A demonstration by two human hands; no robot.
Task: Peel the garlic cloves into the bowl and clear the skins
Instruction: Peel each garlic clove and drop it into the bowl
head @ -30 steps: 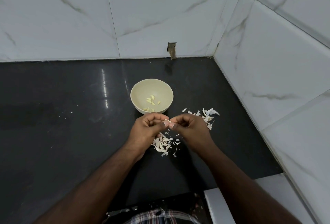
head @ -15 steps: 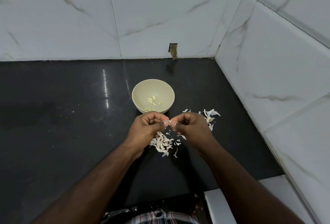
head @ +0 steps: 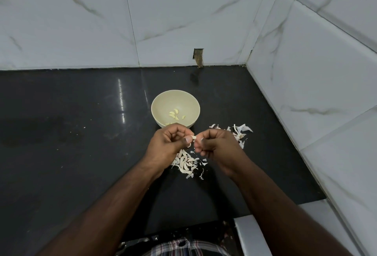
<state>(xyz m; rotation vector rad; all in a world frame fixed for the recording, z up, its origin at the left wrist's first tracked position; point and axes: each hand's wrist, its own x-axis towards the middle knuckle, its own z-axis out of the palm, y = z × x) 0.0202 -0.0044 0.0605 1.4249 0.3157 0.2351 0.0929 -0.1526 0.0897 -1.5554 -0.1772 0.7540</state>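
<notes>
A cream bowl (head: 163,100) stands on the black counter (head: 71,123) and holds several peeled garlic cloves (head: 174,114). Just in front of the bowl, my left hand (head: 169,145) and my right hand (head: 218,147) meet above the counter. Between the fingertips of both hands a small garlic clove (head: 194,137) is pinched; most of it is hidden by my fingers. A heap of unpeeled cloves and skins (head: 186,163) lies under my hands. More loose skins (head: 238,132) are scattered to the right of the bowl.
White marble-look tiled walls (head: 306,76) close the counter at the back and right. A small notch (head: 198,56) is cut in the back wall. The counter's near edge meets a white ledge (head: 251,235) at bottom right. Tiny skin flecks lie left of the bowl.
My hands stay together in front of the bowl, working the clove with small finger movements. The view has shifted slightly; the bowl and skins lie as before.
</notes>
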